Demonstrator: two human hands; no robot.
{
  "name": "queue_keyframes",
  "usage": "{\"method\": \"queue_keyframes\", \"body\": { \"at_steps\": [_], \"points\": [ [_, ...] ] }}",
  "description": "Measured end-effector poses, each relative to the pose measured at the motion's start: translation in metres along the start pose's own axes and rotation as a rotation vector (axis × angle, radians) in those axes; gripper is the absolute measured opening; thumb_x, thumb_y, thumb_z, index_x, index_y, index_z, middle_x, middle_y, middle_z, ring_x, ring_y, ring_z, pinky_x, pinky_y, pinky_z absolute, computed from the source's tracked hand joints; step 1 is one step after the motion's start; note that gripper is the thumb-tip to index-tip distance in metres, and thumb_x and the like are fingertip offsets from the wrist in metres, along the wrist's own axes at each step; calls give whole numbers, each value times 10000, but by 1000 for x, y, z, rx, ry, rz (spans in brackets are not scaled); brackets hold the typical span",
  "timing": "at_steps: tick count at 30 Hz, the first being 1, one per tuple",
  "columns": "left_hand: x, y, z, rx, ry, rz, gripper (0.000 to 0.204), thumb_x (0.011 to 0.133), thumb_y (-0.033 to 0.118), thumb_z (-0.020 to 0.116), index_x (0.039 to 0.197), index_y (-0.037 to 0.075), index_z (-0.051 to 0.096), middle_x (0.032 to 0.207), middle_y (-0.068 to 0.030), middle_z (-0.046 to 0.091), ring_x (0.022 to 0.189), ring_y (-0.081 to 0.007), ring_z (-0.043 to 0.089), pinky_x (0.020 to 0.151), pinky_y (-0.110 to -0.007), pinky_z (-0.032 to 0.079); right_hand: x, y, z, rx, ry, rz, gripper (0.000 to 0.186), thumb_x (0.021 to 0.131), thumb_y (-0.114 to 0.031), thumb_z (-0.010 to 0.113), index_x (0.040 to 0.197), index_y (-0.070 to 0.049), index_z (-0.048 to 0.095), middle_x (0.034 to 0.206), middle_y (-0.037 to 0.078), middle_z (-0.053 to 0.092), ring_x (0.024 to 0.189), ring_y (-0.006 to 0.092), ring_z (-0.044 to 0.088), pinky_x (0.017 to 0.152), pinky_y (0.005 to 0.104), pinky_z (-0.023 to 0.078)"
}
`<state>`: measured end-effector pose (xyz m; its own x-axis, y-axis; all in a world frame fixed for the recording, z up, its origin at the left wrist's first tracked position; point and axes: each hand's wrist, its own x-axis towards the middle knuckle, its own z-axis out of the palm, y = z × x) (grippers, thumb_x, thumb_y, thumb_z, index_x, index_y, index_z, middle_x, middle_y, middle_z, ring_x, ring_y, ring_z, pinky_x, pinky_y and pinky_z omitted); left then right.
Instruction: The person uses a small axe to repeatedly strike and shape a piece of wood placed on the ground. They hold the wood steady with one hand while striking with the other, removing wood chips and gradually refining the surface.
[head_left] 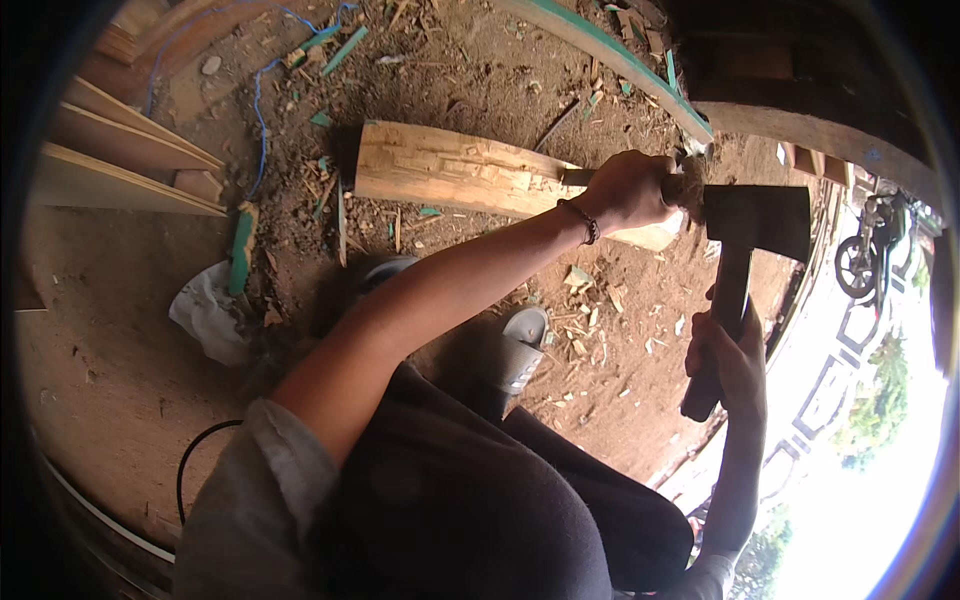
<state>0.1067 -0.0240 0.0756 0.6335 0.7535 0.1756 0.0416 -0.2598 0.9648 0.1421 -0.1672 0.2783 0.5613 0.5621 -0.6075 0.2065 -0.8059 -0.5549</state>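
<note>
My left hand [625, 193] is closed round a dark bar-like tool [577, 177], seemingly a chisel, held over a long pale timber [445, 165] with a rough, cut-marked face. The tool's frayed end shows right of my fist. In my right hand [727, 355] is the handle of an axe with a broad black head [758, 220], raised beside that frayed end; whether they touch I cannot tell. The timber lies across the dirt ground, partly hidden by my left hand and forearm.
My sandalled foot [522, 348] is on chip-strewn dirt [590, 390]. Boards [130, 180] lean at left near a crumpled grey sheet [210, 310] and blue cord [262, 130]. A green-edged plank [610, 60] lies at top, a dark beam [780, 120] upper right, a motorbike [865, 250] far right.
</note>
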Motion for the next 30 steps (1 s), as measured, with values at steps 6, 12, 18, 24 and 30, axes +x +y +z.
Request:
{"method": "queue_keyframes", "body": {
  "at_steps": [6,12,18,24,30],
  "points": [
    [-16,1,19,162,-150,82,212,762,279,665,788,78,602,602,-120,628,593,-299,668,586,-432,530,-18,-3,-9,16,78,236,480,820,-160,644,1216,7,430,746,57,572,523,130,533,456,265,431],
    [-10,-1,17,86,-122,80,297,788,361,654,745,74,594,603,-116,626,574,-283,663,549,-396,528,-10,1,-5,102,141,238,398,857,-87,595,1220,-17,446,636,12,498,468,96,475,421,239,372],
    [-4,1,1,10,-106,-71,223,774,315,648,780,94,620,651,-121,647,651,-304,679,616,-430,538,2,-13,2,-87,115,127,411,863,-150,649,1214,-34,469,632,10,507,450,97,484,405,235,404],
    [-4,-3,-7,-35,6,11,207,718,274,682,792,86,632,664,-131,646,678,-328,672,637,-429,530,5,-18,-3,-93,116,121,429,867,-168,655,1223,-30,461,641,10,509,446,91,485,400,232,401],
    [-9,-4,-12,-32,-86,19,254,699,259,700,850,66,631,695,-148,654,700,-331,674,660,-430,532,-3,-19,1,-20,87,141,450,864,-175,662,1236,-24,457,654,18,519,449,97,505,404,222,409]
  ]
}}
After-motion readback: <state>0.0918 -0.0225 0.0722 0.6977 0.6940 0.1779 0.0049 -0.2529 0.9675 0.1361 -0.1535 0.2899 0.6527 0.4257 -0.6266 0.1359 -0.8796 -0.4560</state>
